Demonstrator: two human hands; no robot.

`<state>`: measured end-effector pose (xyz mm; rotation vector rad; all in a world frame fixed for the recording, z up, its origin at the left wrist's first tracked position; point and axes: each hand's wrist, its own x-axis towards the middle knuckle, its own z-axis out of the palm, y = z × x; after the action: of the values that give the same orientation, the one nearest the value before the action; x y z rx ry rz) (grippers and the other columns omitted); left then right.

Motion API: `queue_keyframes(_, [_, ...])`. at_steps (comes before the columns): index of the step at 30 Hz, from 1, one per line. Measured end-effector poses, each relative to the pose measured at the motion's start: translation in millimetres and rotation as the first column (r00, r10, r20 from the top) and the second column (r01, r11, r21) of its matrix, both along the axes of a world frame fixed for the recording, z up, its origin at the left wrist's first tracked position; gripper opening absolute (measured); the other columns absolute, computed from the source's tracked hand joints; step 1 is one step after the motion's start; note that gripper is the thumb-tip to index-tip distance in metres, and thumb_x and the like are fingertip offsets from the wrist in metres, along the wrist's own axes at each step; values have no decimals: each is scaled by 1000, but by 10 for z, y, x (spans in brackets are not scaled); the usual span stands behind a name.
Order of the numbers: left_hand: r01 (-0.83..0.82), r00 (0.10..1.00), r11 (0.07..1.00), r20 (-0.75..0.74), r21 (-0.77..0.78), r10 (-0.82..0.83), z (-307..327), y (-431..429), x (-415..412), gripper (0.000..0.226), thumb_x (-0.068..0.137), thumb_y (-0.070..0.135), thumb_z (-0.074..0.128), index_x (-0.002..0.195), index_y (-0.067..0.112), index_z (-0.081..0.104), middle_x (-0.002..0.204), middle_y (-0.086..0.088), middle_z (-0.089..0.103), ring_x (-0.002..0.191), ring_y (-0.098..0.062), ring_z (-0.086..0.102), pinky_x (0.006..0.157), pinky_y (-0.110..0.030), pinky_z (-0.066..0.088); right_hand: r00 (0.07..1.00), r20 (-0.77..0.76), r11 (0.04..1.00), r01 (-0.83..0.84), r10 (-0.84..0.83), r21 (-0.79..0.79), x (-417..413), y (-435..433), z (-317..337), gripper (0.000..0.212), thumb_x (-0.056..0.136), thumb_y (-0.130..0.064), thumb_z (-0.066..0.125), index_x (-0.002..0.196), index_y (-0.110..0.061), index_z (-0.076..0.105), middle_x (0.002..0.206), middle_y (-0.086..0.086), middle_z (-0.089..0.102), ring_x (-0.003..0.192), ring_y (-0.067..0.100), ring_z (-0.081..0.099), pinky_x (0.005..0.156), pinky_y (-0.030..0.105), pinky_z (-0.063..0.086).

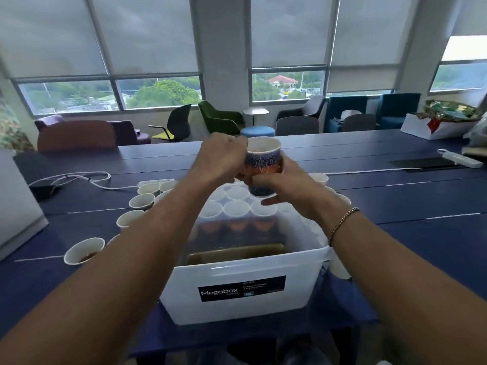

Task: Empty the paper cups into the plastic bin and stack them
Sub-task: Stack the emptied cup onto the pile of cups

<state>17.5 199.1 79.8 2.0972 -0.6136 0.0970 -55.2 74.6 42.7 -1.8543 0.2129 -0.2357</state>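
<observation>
1. Step: the left grip (221, 159) pinches the rim of a cup (263, 156). The right grip (287, 183) wraps round its lower part, up above the bin (237, 270). I think this is stacking (maybe one cup sliding into another, I cannot tell).
2. Next: push it down straight, then fetch the brown-filled cup (84, 250) on the counter (395, 233).
3. Count: one bin, one held cup, five left cups (142, 201). More stand behind and right of the bin, too hidden to count.
</observation>
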Motion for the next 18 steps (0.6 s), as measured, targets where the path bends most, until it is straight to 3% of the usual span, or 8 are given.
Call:
queue_keyframes(3, [-43, 999, 999, -8, 5, 43, -135, 120, 56, 38, 103, 39, 36, 91, 19, 66, 90, -1, 70, 79, -21, 69, 78, -39, 58, 999, 44, 1000, 25, -24, -2, 40, 16, -108, 65, 77, -14, 79, 122, -34, 36, 111, -7, 55, 103, 18, 57, 85, 36, 57])
queue_keyframes(5, [-116, 993, 991, 41, 67, 114, -261, 199, 123, 39, 103, 40, 37, 91, 16, 66, 94, -2, 70, 83, -18, 64, 78, -35, 52, 997, 53, 998, 52, -50, -29, 51, -1, -188, 68, 76, -15, 81, 125, -33, 37, 114, -6, 54, 106, 17, 54, 92, 36, 53])
queue_keyframes(8, [-210, 976, 957, 107, 201, 192, -455, 352, 221, 29, 102, 32, 43, 103, 15, 67, 107, -4, 68, 90, -20, 60, 78, -34, 47, 995, 60, 996, 80, -79, -23, 55, -20, -272, 73, 74, -23, 83, 131, -32, 38, 124, -4, 54, 112, 17, 53, 97, 38, 50])
queue_keyframes(12, [-250, 966, 892, 155, 377, 205, -679, 484, 279, 32, 100, 31, 43, 125, 25, 63, 131, -2, 63, 114, -26, 58, 99, -46, 48, 995, 51, 995, 88, -85, -46, 41, -12, -348, 74, 77, -28, 81, 135, -32, 36, 129, -4, 51, 117, 18, 51, 97, 37, 48])
queue_keyframes(16, [-215, 976, 856, 143, 470, 167, -781, 488, 331, 39, 98, 30, 44, 135, 31, 57, 144, -1, 54, 127, -28, 50, 109, -53, 38, 996, 49, 975, 88, -79, -205, 11, 5, -388, 75, 79, -25, 80, 137, -30, 34, 127, -8, 45, 115, 13, 45, 94, 30, 45])
queue_keyframes(18, [-205, 977, 809, 164, 552, 136, -788, 498, 364, 44, 97, 26, 45, 141, 33, 50, 151, 0, 46, 136, -27, 43, 115, -58, 26, 996, 50, 953, 83, -72, -290, -5, 6, -399, 74, 79, -23, 79, 137, -29, 33, 123, -11, 43, 113, 10, 43, 90, 26, 44])
